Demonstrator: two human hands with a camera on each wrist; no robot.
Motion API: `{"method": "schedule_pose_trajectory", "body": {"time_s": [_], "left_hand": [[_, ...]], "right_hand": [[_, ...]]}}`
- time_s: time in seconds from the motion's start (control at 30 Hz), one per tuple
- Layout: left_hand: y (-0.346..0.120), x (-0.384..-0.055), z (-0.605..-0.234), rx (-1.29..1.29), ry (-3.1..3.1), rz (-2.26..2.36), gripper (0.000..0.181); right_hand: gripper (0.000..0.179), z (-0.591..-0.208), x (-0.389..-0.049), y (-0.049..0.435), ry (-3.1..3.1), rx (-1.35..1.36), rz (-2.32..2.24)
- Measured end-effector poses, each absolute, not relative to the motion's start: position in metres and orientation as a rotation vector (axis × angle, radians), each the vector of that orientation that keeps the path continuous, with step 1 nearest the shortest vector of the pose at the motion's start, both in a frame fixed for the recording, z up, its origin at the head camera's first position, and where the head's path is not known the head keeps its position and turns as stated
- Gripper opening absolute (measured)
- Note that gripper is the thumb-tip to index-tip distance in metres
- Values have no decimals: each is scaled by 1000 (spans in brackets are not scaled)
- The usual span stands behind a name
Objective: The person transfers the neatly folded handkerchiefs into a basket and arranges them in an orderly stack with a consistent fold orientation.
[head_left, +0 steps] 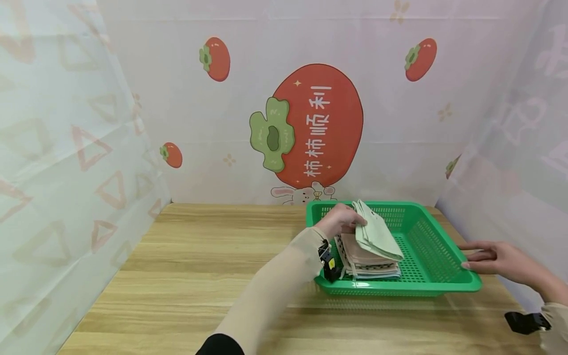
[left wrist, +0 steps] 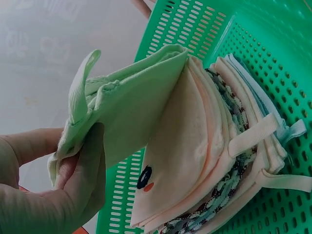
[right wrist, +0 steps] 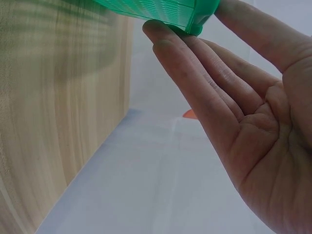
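My left hand [head_left: 341, 219] pinches the edge of a folded pale green hand towel [head_left: 377, 234], thumb on one side and fingers on the other. A hanging loop stands up from the towel's corner in the left wrist view. The towel slants above a stack of folded towels [left wrist: 180, 141], pink on top, with patterned and bluish ones among them. The stack lies in the left part of a green plastic basket [head_left: 426, 285]. At the basket's right side, my right hand [head_left: 501, 261] holds the rim between thumb and fingers; its fingers are nearly straight in the right wrist view.
The basket stands on the right part of a wood-grain table [head_left: 199, 266], with perforated walls and floor. A printed backdrop [head_left: 199, 113] closes off the back, and pale sheets hang on both sides, the right one close to my right hand.
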State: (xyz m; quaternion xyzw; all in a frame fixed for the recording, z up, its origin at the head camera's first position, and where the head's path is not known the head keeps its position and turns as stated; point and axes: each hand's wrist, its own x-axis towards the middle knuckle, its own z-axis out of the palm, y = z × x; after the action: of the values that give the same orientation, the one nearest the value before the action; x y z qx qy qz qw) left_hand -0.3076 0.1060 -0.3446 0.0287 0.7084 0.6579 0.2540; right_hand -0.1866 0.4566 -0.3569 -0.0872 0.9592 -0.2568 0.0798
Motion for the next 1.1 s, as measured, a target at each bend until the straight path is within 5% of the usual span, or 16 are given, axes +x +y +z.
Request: {"method": "schedule_pose_trajectory", "body": {"time_s": [1.1], "left_hand": [[85,-314,-339,72,1906,1752,4]], "right_hand": [[63,-362,-189,461,2869,-286,-783]]}}
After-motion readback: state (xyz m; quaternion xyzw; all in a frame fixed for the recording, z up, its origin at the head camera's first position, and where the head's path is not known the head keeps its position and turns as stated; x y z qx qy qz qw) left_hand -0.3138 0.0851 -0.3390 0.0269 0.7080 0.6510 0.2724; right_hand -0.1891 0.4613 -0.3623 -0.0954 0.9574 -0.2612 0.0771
